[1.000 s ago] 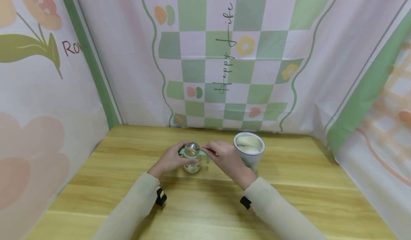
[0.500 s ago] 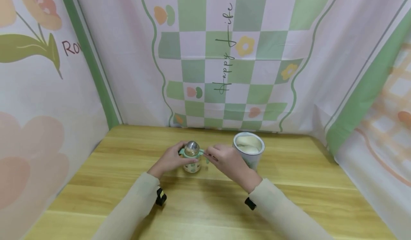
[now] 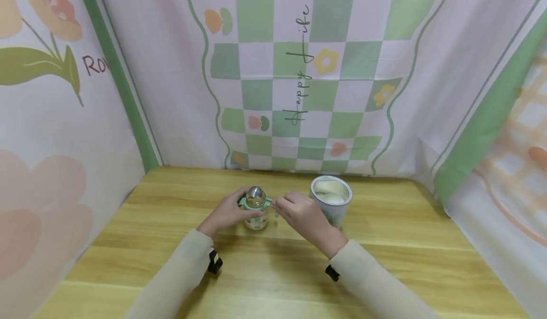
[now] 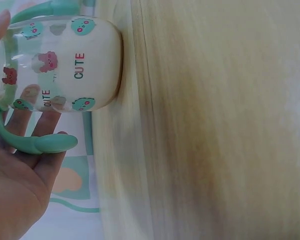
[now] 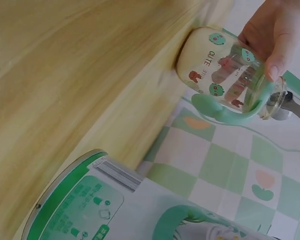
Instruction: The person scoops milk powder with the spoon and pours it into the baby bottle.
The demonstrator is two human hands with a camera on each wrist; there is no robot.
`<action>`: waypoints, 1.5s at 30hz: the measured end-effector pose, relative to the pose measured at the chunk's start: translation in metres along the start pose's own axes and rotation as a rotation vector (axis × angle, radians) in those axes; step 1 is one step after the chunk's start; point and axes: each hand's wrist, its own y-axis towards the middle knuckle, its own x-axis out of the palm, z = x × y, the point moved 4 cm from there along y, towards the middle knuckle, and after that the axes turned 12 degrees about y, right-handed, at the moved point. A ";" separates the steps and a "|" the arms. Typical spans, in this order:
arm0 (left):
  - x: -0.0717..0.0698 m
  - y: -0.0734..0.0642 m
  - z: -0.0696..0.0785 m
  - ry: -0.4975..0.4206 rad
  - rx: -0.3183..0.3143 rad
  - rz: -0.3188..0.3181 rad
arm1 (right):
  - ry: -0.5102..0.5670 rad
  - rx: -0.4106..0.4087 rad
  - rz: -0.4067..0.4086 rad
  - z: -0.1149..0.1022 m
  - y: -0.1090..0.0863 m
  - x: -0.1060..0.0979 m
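A clear baby bottle [image 3: 256, 222] with green handles stands on the table, its wide mouth uncovered. Small cartoon prints and the word CUTE decorate it, and a pale filling shows low inside in the left wrist view. My left hand [image 3: 228, 211] grips the bottle round its upper part, thumb in front and fingers behind. Between thumb and fingers of my right hand [image 3: 305, 216] is the handle of a metal spoon [image 5: 297, 107]. The spoon's shiny bowl [image 3: 256, 194] is tipped over at the bottle's mouth; what lies beneath it is hidden.
Right behind my right hand stands an open tin [image 3: 335, 212] with cream-coloured powder inside. Its printed wall with a barcode [image 5: 118, 172] fills the bottom of the right wrist view. A patterned cloth [image 3: 295, 119] hangs along the back edge of the wooden table [image 3: 171, 262].
My right hand has shifted slightly right and down, and the spoon's bowl has tilted further up at the bottle's mouth. My left hand and the bottle have stayed in place.
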 end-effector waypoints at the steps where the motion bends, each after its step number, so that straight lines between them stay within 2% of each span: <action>1: 0.000 0.000 0.000 0.001 0.000 -0.003 | -0.001 -0.001 0.005 0.000 0.000 0.000; 8: 0.000 -0.001 0.001 0.002 -0.019 -0.003 | 0.017 0.032 0.007 0.003 -0.001 0.001; 12: 0.000 -0.001 0.000 -0.003 -0.024 -0.001 | 0.092 0.129 0.021 0.007 -0.001 0.000; 21: -0.001 0.001 -0.004 0.032 -0.033 -0.001 | 0.361 0.510 0.160 0.022 0.001 -0.008; 26: -0.001 0.001 -0.004 0.027 -0.033 -0.009 | 0.529 0.746 0.199 0.030 -0.004 -0.011; 33: 0.000 0.000 -0.004 -0.008 -0.041 -0.010 | 0.710 0.966 0.230 0.034 -0.005 -0.017; 38: 0.002 0.000 -0.004 -0.015 -0.033 -0.010 | 0.774 1.053 0.256 0.037 -0.004 -0.025; 45: 0.001 0.000 0.001 0.028 -0.011 -0.002 | 0.781 1.095 0.262 0.040 -0.004 -0.040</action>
